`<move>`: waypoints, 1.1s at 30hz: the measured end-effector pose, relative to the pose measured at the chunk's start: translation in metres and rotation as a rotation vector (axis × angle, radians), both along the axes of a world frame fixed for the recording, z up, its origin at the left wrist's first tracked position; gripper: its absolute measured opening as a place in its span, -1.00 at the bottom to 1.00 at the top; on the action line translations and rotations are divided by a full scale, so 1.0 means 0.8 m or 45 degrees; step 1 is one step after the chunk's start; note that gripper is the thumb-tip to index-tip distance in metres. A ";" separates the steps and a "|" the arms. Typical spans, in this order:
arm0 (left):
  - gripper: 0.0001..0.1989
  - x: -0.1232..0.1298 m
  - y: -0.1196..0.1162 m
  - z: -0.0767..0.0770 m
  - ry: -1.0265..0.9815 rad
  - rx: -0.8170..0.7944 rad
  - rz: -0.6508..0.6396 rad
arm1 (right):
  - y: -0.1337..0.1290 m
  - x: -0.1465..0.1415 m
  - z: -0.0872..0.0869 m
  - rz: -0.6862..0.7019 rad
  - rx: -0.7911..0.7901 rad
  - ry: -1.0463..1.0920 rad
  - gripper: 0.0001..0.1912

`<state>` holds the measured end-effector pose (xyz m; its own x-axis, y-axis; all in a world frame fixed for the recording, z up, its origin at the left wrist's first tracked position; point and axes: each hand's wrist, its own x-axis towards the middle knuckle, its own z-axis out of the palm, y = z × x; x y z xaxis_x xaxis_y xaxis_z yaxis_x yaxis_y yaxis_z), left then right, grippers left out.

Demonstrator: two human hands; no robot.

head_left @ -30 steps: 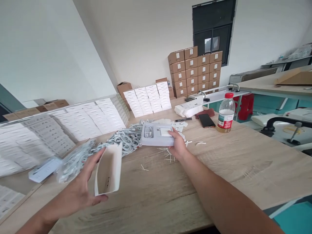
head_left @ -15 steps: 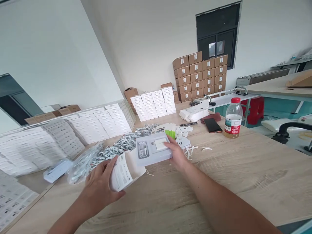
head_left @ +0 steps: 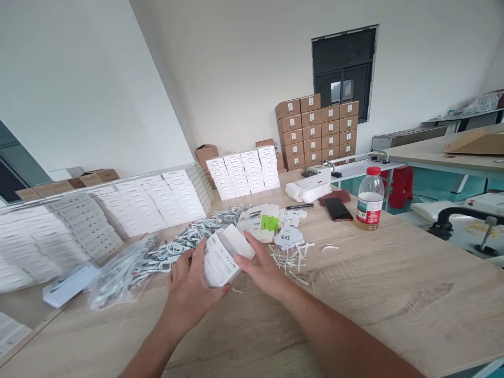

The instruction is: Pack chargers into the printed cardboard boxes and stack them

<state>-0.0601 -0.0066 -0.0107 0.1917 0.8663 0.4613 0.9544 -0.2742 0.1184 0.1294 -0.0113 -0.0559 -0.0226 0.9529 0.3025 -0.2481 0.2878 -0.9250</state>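
Note:
A small white box [head_left: 221,262] with printed text is held tilted above the wooden table, its open end facing right. My left hand [head_left: 192,283] grips it from the left, fingers behind and thumb below. My right hand [head_left: 262,265] pinches the white end flap [head_left: 239,242] at the box's open end. No tray or charger shows now; the inside of the box is hidden. Behind the box lies a heap of white cables [head_left: 185,241]. Flat printed cards with green parts [head_left: 258,223] lie just beyond my right hand.
White boxes [head_left: 244,176] stand stacked at the back and left. Paper strips [head_left: 293,257], a pen [head_left: 300,206], a phone [head_left: 337,209] and a red-capped bottle [head_left: 370,202] lie or stand right of centre. A plastic bag of cables [head_left: 122,273] is at left.
The tray with the cable and charger has gone out of sight, apparently into the box. My right hand has moved left and down, close to my left hand, and now touches the flap.

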 end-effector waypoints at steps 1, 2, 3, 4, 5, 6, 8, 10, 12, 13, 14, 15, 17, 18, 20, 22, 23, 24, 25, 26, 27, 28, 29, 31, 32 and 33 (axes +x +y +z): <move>0.15 0.007 0.003 0.002 -0.030 0.018 0.006 | 0.003 0.001 -0.001 -0.010 -0.014 0.069 -0.09; 0.16 0.013 0.006 0.005 -0.067 0.020 -0.001 | 0.007 0.003 -0.003 -0.023 -0.024 0.123 -0.05; 0.13 0.018 0.009 0.008 -0.116 -0.017 -0.024 | 0.011 0.007 -0.004 -0.043 -0.032 0.160 -0.05; 0.08 0.021 0.014 0.011 -0.193 -0.087 -0.059 | 0.016 0.012 -0.005 -0.076 -0.031 0.184 -0.08; 0.00 0.023 0.019 0.013 -0.300 -0.190 -0.108 | 0.020 0.017 -0.005 -0.106 -0.023 0.201 -0.11; -0.09 0.024 0.024 0.015 -0.437 -0.310 -0.168 | 0.024 0.024 -0.005 -0.121 -0.018 0.218 -0.14; -0.20 0.022 0.034 0.012 -0.757 -0.536 -0.325 | 0.028 0.035 -0.005 -0.126 -0.041 0.248 -0.19; -0.24 0.021 0.041 0.002 -1.037 -0.675 -0.482 | 0.030 0.042 -0.006 -0.145 -0.086 0.273 -0.25; -0.26 0.022 0.042 -0.012 -1.208 -0.732 -0.565 | 0.030 0.044 -0.009 -0.184 -0.117 0.281 -0.33; -0.29 0.023 0.041 -0.020 -1.254 -0.727 -0.582 | 0.030 0.044 -0.011 -0.197 -0.125 0.275 -0.38; -0.32 0.025 0.039 -0.028 -1.281 -0.707 -0.591 | 0.030 0.044 -0.014 -0.208 -0.134 0.264 -0.42; -0.36 0.027 0.038 -0.034 -1.301 -0.683 -0.600 | 0.030 0.043 -0.017 -0.221 -0.144 0.250 -0.45; -0.43 0.031 0.037 -0.046 -1.357 -0.641 -0.628 | 0.030 0.041 -0.021 -0.242 -0.166 0.227 -0.49; -0.45 0.032 0.036 -0.049 -1.398 -0.618 -0.638 | 0.030 0.040 -0.023 -0.254 -0.172 0.222 -0.50; -0.45 0.034 0.036 -0.054 -1.497 -0.550 -0.632 | 0.028 0.038 -0.024 -0.273 -0.164 0.207 -0.55; -0.48 0.034 0.036 -0.055 -1.568 -0.480 -0.616 | 0.026 0.036 -0.026 -0.270 -0.144 0.175 -0.60; -0.52 0.034 0.035 -0.055 -1.583 -0.468 -0.614 | 0.024 0.035 -0.026 -0.262 -0.134 0.153 -0.61; -0.58 0.032 0.034 -0.053 -1.594 -0.480 -0.621 | 0.023 0.034 -0.027 -0.255 -0.131 0.131 -0.59; -0.63 0.031 0.033 -0.052 -1.604 -0.513 -0.632 | 0.022 0.033 -0.028 -0.248 -0.137 0.110 -0.57; -0.67 0.030 0.032 -0.051 -1.613 -0.555 -0.644 | 0.022 0.033 -0.029 -0.243 -0.150 0.094 -0.54; -0.69 0.029 0.031 -0.049 -1.625 -0.599 -0.654 | 0.022 0.033 -0.030 -0.241 -0.170 0.085 -0.51; -0.70 0.027 0.030 -0.047 -1.637 -0.637 -0.663 | 0.022 0.033 -0.030 -0.243 -0.193 0.087 -0.50; -0.71 0.027 0.029 -0.046 -1.649 -0.668 -0.672 | 0.023 0.033 -0.030 -0.247 -0.212 0.105 -0.50; -0.72 0.026 0.027 -0.044 -1.670 -0.712 -0.691 | 0.024 0.035 -0.027 -0.226 -0.235 0.172 -0.60; -0.73 0.026 0.027 -0.043 -1.687 -0.738 -0.699 | 0.024 0.037 -0.025 -0.195 -0.240 0.202 -0.63; -0.73 0.025 0.026 -0.042 -1.708 -0.769 -0.706 | 0.025 0.038 -0.023 -0.152 -0.239 0.211 -0.61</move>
